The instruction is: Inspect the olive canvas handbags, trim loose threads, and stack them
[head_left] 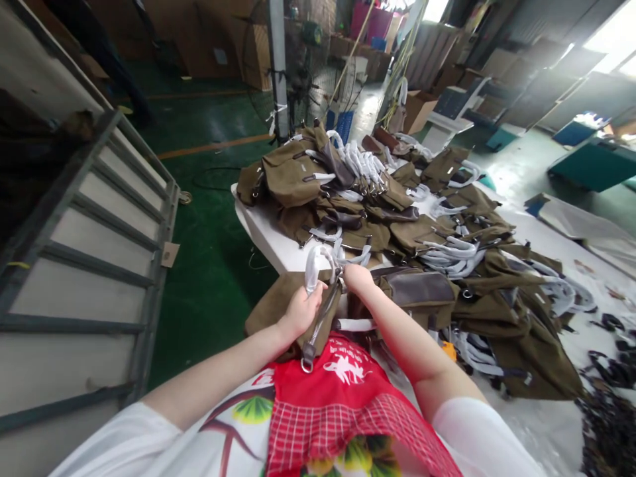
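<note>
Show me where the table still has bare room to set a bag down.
Bare white table shows along the near-left edge, between the corner and the bag pile. A wider bare stretch lies far right, beyond the pile. The middle is crowded with brown bags and wrapped handles; dark straps clutter the right front.

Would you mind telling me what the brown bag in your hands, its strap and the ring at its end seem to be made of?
Bag: matte olive-brown woven cloth, probably canvas, creased and dull. Strap: dark and smooth, perhaps leather or imitation. Ring: shiny grey, likely metal.
</note>
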`<control>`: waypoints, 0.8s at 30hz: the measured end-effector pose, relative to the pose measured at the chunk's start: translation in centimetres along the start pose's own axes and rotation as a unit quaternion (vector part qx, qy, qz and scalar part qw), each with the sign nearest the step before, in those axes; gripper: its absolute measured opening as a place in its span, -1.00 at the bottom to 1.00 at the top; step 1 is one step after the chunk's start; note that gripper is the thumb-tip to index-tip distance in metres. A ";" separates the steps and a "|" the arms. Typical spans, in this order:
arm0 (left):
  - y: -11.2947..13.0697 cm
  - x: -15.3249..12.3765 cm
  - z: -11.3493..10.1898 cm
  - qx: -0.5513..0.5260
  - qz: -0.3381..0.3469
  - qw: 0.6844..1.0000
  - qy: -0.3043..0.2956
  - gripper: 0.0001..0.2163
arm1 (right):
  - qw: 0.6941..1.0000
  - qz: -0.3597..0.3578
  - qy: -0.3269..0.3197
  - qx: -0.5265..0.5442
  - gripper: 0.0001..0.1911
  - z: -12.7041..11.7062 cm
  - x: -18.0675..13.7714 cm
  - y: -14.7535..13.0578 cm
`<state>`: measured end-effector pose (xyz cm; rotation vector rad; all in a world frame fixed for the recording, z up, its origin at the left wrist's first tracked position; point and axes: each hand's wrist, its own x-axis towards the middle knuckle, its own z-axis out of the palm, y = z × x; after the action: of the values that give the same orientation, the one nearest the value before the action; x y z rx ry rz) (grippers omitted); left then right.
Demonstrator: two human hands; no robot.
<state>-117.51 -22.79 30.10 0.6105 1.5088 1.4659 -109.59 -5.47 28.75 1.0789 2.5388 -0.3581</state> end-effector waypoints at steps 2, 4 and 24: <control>0.1 -0.1 -0.1 0.007 0.003 1.000 0.005 -0.57 | 1.000 0.018 0.004 0.010 -0.68 0.9 0.6 0.5; 0.3 -0.3 -0.1 0.025 0.017 1.000 0.009 -0.58 | 0.999 0.032 0.009 0.019 -0.67 1.4 0.9 0.6; 4.8 1.5 -6.3 0.530 0.031 0.847 -0.016 -0.58 | 0.900 -0.398 0.145 0.101 -0.88 -0.7 -7.4 -1.2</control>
<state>-124.73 -23.84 33.47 1.3102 2.2325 0.5173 -105.88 -10.78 32.54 0.0734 3.1760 -0.7200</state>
